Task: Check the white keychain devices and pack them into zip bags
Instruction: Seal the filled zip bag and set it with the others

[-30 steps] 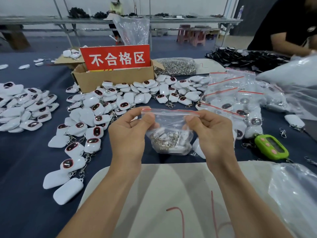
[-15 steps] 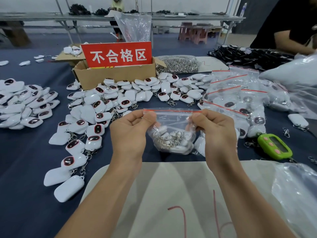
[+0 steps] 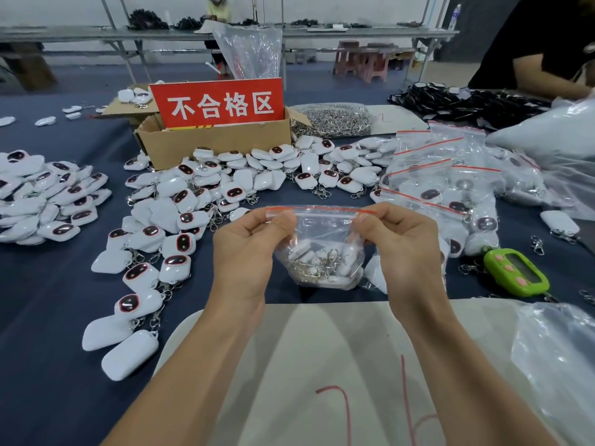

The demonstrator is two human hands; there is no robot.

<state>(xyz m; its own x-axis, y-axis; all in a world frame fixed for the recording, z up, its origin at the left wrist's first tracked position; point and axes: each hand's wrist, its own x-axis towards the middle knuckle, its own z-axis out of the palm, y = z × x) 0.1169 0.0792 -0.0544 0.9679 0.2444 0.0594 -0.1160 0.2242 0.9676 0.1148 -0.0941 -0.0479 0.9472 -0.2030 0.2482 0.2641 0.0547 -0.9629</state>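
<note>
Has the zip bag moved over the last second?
No. The zip bag stays put left of the green device, its seal still pinched by the left hand and right hand.

Bright, even indoor light, soft shadows, wide-angle bending at the edges.

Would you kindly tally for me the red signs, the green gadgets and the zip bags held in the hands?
Red rectangular sign with white characters: 1
Green plastic gadget with pink buttons: 1
Clear plastic zip bag with a red strip, pinched by the left hand and the right hand: 1
Total: 3
</note>
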